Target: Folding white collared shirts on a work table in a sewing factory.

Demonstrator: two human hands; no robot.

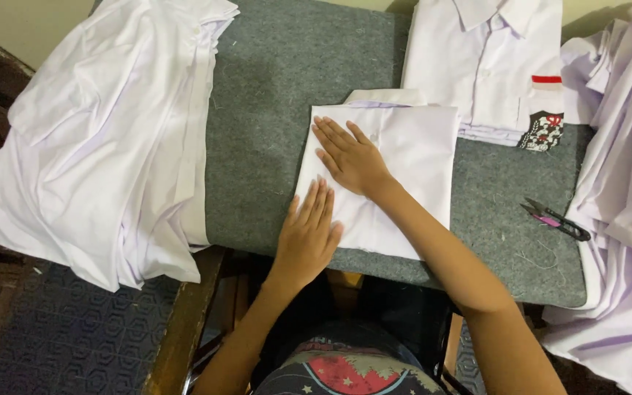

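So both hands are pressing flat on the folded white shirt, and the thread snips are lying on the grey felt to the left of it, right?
Not quite. In the head view the thread snips lie on the grey felt to the right of the folded white shirt, not the left. The left hand and right hand do press flat on it.

Scissors (pixel 556 219) right of folded shirt (pixel 396 168) — on felt mat (pixel 272 146)

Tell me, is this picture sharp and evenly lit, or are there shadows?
Head view: mostly sharp; the grey felt table cover shows its fibres clearly. Both hands, left hand and right hand, cast only faint shadows on the folded white cloth. The floor below lies dark, and the edges bend slightly.
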